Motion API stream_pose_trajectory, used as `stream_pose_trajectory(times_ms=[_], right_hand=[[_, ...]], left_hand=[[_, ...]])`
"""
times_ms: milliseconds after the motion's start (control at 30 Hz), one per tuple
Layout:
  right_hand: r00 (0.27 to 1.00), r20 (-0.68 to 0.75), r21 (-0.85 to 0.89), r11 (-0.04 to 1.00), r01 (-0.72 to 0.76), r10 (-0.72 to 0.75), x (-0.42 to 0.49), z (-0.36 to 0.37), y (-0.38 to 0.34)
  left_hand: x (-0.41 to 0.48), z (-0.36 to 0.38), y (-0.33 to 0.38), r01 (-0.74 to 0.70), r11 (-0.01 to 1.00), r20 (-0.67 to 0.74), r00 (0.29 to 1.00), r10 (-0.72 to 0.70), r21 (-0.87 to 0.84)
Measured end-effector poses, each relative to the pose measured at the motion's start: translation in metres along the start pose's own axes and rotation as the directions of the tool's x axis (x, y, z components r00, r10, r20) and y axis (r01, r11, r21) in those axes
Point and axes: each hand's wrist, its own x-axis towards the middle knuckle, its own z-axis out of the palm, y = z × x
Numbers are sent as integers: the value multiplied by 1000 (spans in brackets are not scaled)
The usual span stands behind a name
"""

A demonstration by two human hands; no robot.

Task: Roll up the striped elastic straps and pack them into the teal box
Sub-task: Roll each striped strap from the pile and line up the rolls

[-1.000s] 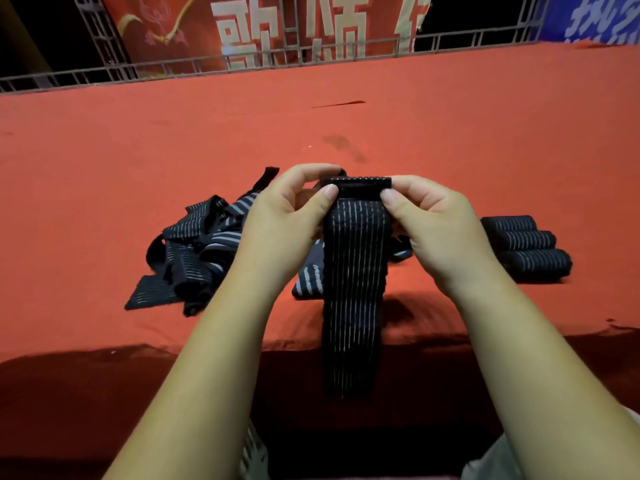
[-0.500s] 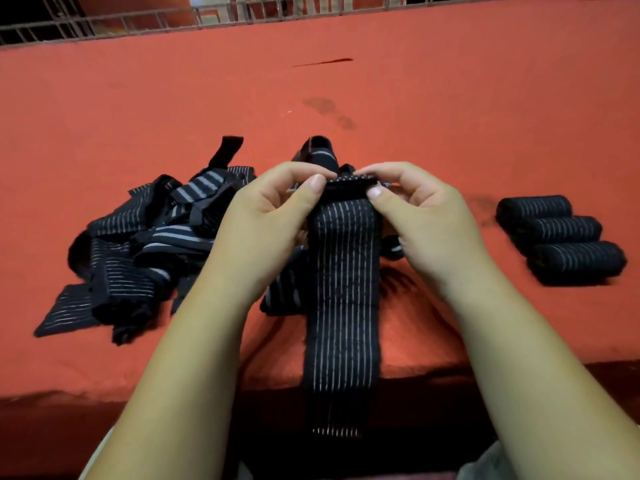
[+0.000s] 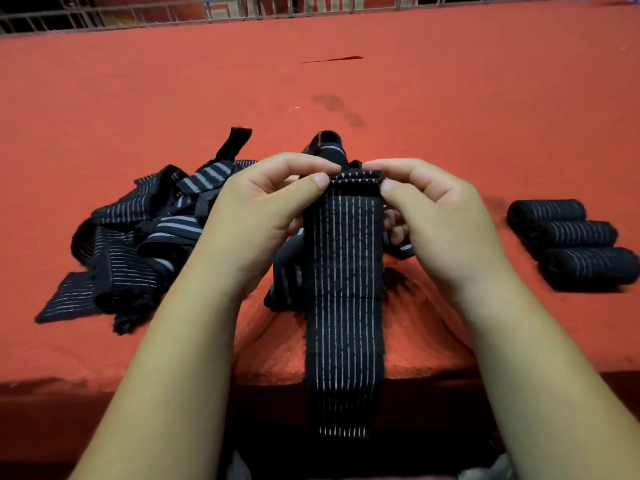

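Observation:
A black strap with thin white stripes [image 3: 344, 306] hangs lengthwise over the front edge of the red-covered table [image 3: 450, 109]. My left hand [image 3: 263, 209] pinches its folded top end from the left. From the right, my right hand [image 3: 436, 209] pinches the same end between thumb and fingers. A small roll has formed at that top end. A heap of loose striped straps [image 3: 145, 233] lies to the left, partly behind my left hand. Three rolled straps [image 3: 571, 244] lie side by side at the right. No teal box is in view.
The red cloth stretches far back to a metal railing [image 3: 173, 12]. A dark stain [image 3: 336, 105] marks the cloth beyond the straps. The table's front edge runs across the lower part of the view, with dark space below it.
The view has tilted down and moved closer. Both hands have turned the strap's top end over, so the plain black end is now a small striped roll.

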Motion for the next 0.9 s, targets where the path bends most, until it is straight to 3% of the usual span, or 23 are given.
stream_pose_trajectory(times_ms=[267, 467, 900], right_hand=[[998, 28, -104, 993, 52, -50, -9, -6, -4], [989, 64, -171, 975, 141, -132, -9, -8, -7], [975, 189, 45, 993, 114, -120, -11, 0, -9]], left_hand=[[-9, 0, 4, -9, 1000, 9, 1000, 8, 16], [-13, -1, 6, 86, 993, 0, 996, -87, -84], [-17, 0, 12, 133, 945, 69, 991, -118, -297]])
